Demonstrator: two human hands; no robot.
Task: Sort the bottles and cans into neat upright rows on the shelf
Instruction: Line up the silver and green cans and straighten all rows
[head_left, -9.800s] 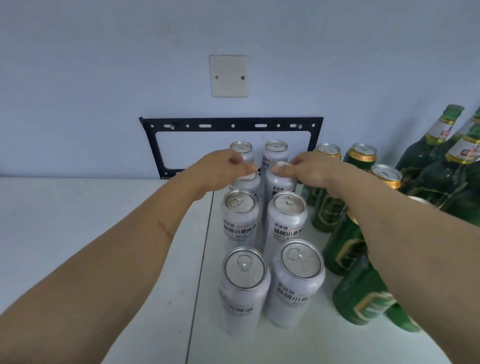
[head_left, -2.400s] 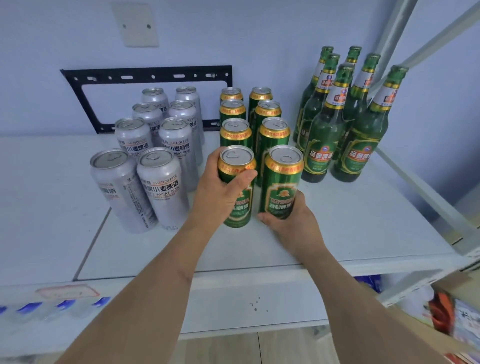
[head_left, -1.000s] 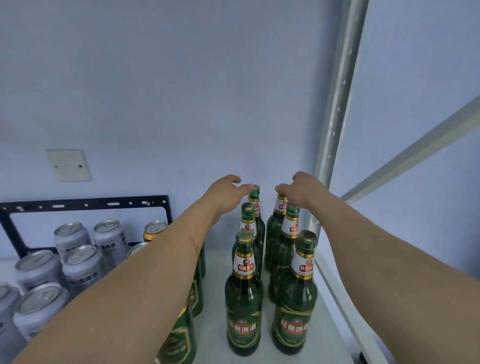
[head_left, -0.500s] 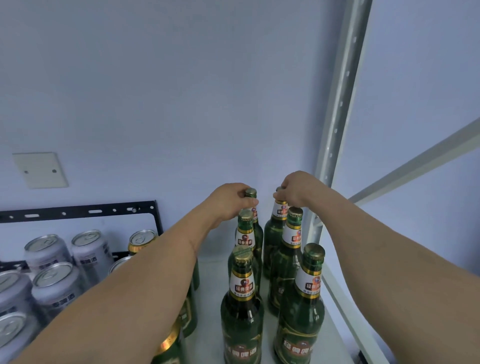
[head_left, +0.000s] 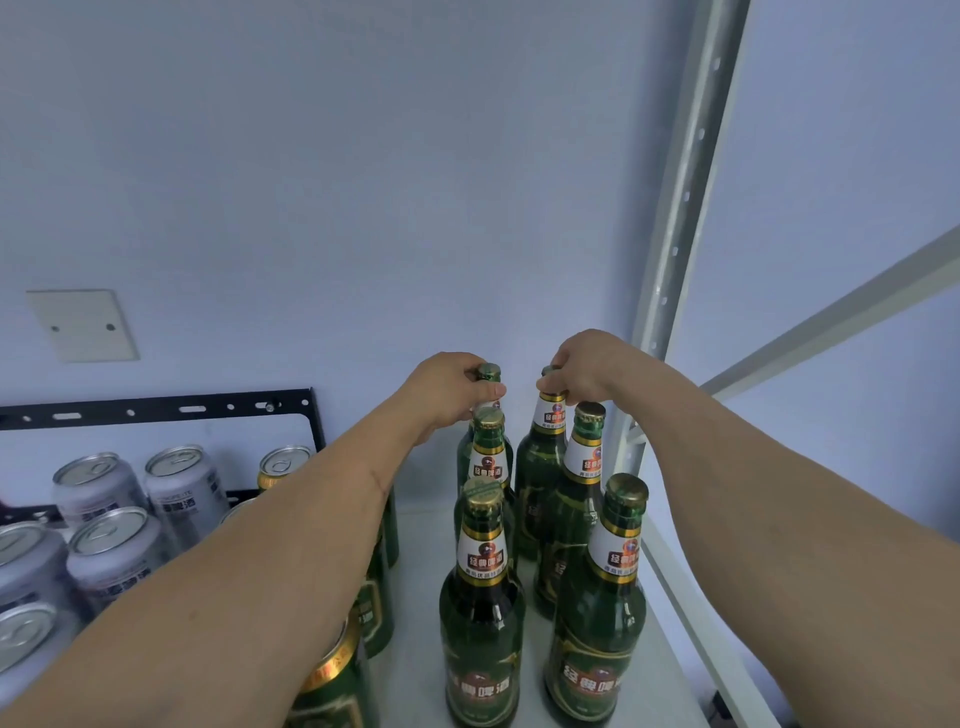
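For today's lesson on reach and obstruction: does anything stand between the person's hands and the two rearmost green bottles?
Nothing visible does. The left hand already holds the neck of the back left bottle, and the right hand holds the neck of the back right bottle. The four nearer bottles stand lower in view, beneath the arms.

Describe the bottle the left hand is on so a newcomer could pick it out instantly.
Start at the grey perforated metal shelf upright on the right; beside it stand green glass beer bottles in two columns. Take the left column and go to its back, nearest the wall: that rear green bottle is it. Unlike the two in front, the left hand grips its neck just under the cap.
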